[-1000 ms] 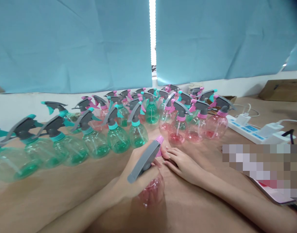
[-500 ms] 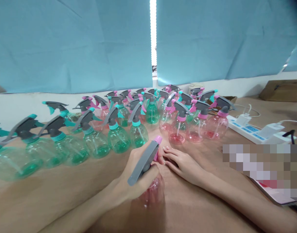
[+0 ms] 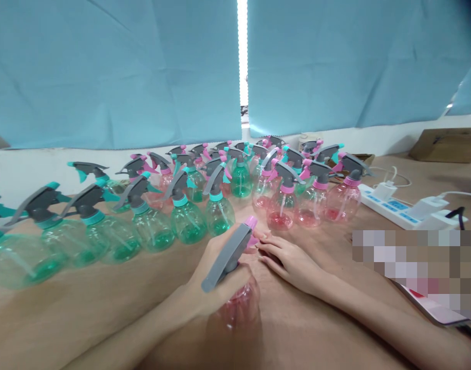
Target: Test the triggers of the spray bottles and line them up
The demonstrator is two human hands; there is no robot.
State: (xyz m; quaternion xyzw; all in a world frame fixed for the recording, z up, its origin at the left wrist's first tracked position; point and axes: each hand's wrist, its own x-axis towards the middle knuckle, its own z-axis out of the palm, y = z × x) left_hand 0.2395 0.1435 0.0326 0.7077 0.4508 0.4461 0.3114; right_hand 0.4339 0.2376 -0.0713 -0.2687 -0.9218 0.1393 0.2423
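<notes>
In front of me stands a pink spray bottle (image 3: 239, 306) with a grey trigger head and a pink nozzle that points away to the right. My left hand (image 3: 215, 272) is wrapped around its neck, thumb on the near side below the grey head. My right hand (image 3: 291, 259) lies palm down on the table, fingers stretched out toward the nozzle and close to the left fingertips. Whether the two hands touch is hard to make out. Beyond them, a green spray bottle (image 3: 220, 213) and a pink spray bottle (image 3: 281, 211) stand nearest.
A row of green spray bottles (image 3: 123, 239) runs along the left, with several mixed pink and green ones behind. At right lie a white power strip (image 3: 389, 205) with plugs, a partly blurred phone-like device (image 3: 435, 308) and a cardboard box (image 3: 447, 145). Blue curtains (image 3: 115, 67) hang at the back.
The fingers of my left hand beneath the nozzle have shifted slightly. The held bottle and my right hand stay almost in place.
</notes>
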